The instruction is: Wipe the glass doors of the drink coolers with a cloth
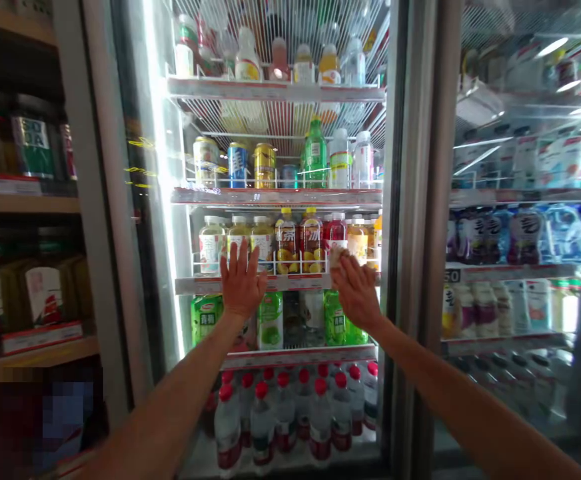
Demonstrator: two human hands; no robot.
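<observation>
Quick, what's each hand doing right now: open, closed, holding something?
Left hand: open, fingers spread flat on the glass door.
Right hand: closed on a pale wad, possibly a cloth, against the glass.

- Small whitish crumpled cloth (338, 257): bunched under the fingertips of the right hand (358, 293) and pressed against the glass, right of the pane's middle and about halfway up.
- Tall clear glass cooler door (155, 220), grey-framed: upright, brightly lit from within and streaked with reflections. The left hand (240, 283) lies flat on it, fingers spread.
</observation>
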